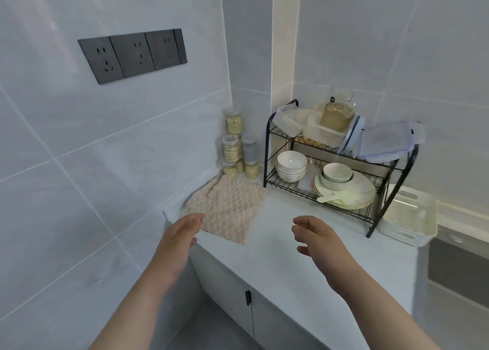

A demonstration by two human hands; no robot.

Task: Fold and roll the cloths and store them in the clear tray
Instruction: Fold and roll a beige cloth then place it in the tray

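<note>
A pale pink textured cloth (227,206) lies flat on the grey countertop (304,259), in the corner by the wall. My left hand (182,233) hovers at the cloth's near left corner, fingers relaxed and holding nothing. My right hand (315,233) hangs over the bare counter to the right of the cloth, fingers loosely curled and empty. A clear, whitish tray (408,216) stands at the right end of the counter, beside the dish rack.
A black two-tier dish rack (330,164) with bowls, plates and plastic containers stands behind my right hand. Several jars (235,148) are stacked in the corner behind the cloth. A socket panel (132,54) is on the left wall. The counter edge drops to cabinets below.
</note>
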